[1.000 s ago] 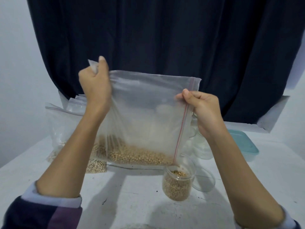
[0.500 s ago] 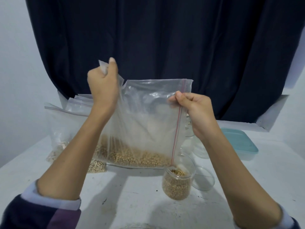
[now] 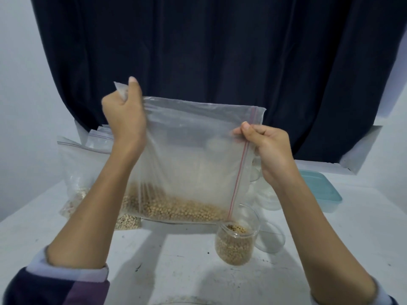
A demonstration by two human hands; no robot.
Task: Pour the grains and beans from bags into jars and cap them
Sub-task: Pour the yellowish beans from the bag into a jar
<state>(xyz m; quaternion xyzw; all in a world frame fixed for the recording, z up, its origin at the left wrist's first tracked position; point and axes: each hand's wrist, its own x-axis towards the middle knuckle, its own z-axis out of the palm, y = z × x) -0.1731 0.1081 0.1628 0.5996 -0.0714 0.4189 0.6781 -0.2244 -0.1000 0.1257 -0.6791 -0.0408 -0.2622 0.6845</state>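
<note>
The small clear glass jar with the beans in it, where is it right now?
In the head view, the small clear glass jar of beans stands on the white table, right of centre, just under the held clear plastic zip bag's lower right corner.

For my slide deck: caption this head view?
Both hands, left hand and right hand, hold a zip bag of beans above a nearly full jar.

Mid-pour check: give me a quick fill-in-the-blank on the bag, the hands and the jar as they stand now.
1. Both hands hold the zip bag by its ____ edge.
2. The left hand grips one corner; the right hand pinches near the ____ zip line.
3. The beans lie at the bag's ____.
4. The jar below has no ____ on.

Missing words: top; red; bottom; lid
</note>
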